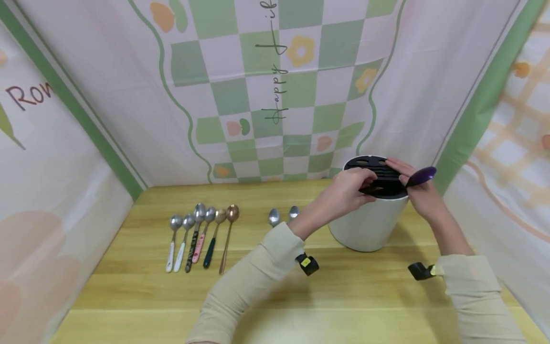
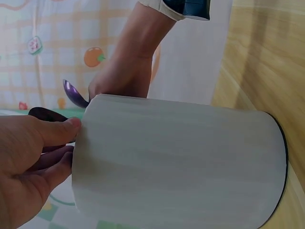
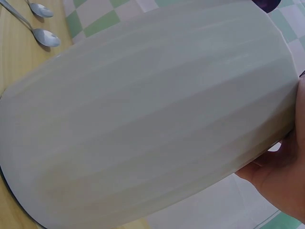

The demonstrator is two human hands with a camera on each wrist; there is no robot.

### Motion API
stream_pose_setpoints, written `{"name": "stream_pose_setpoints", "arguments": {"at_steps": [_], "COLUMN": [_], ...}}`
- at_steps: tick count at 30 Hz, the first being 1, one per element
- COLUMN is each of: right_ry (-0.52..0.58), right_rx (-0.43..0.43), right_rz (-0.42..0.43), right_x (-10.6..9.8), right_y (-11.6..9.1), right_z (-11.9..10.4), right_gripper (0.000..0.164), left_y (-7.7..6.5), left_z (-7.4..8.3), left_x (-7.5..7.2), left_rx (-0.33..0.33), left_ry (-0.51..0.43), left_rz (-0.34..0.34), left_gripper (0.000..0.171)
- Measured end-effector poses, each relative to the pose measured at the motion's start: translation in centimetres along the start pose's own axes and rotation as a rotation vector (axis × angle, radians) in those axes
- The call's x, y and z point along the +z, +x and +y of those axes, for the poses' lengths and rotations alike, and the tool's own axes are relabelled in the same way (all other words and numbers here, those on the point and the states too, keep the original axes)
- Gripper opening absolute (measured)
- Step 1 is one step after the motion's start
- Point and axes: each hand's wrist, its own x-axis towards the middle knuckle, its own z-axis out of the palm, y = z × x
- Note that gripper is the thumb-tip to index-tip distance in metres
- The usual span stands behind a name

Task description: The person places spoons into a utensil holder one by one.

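Note:
A white ribbed utensil holder [image 1: 365, 224] with a black slotted top [image 1: 374, 165] stands upright on the table. At its front left rim my left hand [image 1: 350, 188] pinches a dark spoon [image 2: 45, 114], whose rounded end shows behind the thumb in the left wrist view. My right hand [image 1: 418, 188] rests against the right side of the rim, its fingers stretched over the top. Next to that thumb a purple spoon [image 1: 422, 176] sticks up and leans right, its lower part hidden. The right wrist view shows the right hand [image 3: 281, 179] against the holder's side.
On the left of the wooden table [image 1: 142, 291] lies a row of several spoons [image 1: 199, 234] with varied handles. Two silver spoons [image 1: 274, 217] lie nearer the holder, partly behind the left forearm. Patterned cloth [image 1: 258, 95] hangs behind and at both sides.

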Motion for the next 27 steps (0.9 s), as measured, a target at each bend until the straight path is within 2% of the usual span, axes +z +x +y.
{"name": "stream_pose_setpoints", "arguments": {"at_steps": [5, 15, 18, 23, 27], "right_ry": [-0.007, -0.025, -0.017, -0.023, -0.029], "right_rx": [-0.008, -0.033, -0.038, -0.04, -0.036], "right_rz": [0.011, 0.02, 0.019, 0.018, 0.017], "right_x": [-0.1, 0.0, 0.0, 0.0, 0.0], "right_y": [-0.1, 0.0, 0.1, 0.2, 0.1], "right_z": [0.1, 0.3, 0.2, 0.3, 0.4], "right_gripper": [0.038, 0.038, 0.038, 0.037, 0.038], "left_y": [-1.2, -4.2, -5.2, -6.8, -8.1], "left_z": [-0.4, -2.3, -2.8, -3.4, -3.8], "left_x": [-0.1, -0.6, -0.8, -1.0, -1.0], "left_rx": [-0.028, -0.013, -0.041, -0.121, -0.183], "left_ry": [-0.023, -0.144, -0.174, -0.162, -0.202], "left_rz": [0.033, 0.155, 0.159, 0.152, 0.154], "left_gripper": [0.043, 0.045, 0.046, 0.047, 0.046]}}
